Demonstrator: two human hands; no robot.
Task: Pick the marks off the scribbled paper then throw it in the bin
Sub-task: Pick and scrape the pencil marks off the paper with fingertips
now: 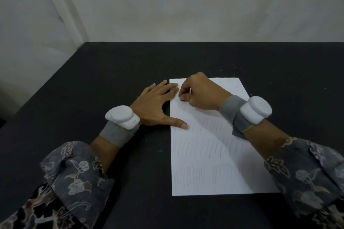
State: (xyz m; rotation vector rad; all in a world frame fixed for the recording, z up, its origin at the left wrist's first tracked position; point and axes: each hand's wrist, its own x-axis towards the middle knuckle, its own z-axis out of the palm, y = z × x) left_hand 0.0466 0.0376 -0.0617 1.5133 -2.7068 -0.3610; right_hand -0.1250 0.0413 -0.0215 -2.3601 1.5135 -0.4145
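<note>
Here left hand (154, 106) flat pins paper (214, 154) edge.

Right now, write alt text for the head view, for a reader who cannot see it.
A person's right hand pinches a small dark eraser against the top of a white paper covered in faint pencil scribbles, while the left hand lies flat, steadying the sheet's left edge. The paper lies on a black table before a pale wall; both wrists wear white devices.
</note>
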